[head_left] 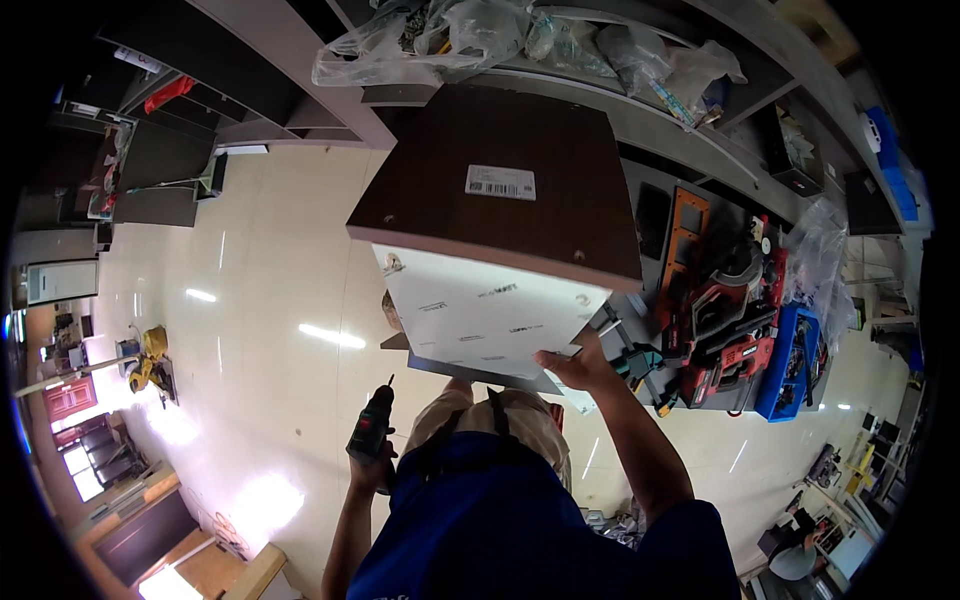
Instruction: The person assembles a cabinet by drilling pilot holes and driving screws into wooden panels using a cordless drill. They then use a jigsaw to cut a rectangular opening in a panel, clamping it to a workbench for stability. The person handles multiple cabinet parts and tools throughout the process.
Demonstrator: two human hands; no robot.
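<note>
Left grip (pixel 374 468) wraps round the cordless drill (pixel 373 424), bit (pixel 391 380) jutting ahead! Right grip (pixel 575 368) touches the brown-and-white box (pixel 490 225), which stretches ahead and left of it; can't tell whether it pinches. Red power tool (pixel 728 372) lies right of that grip.

The lone head view looked down from above the shirt (pixel 480 520), facing the cabinet (pixel 520 235) close by; its curved rim was perhaps too dark to read.
</note>
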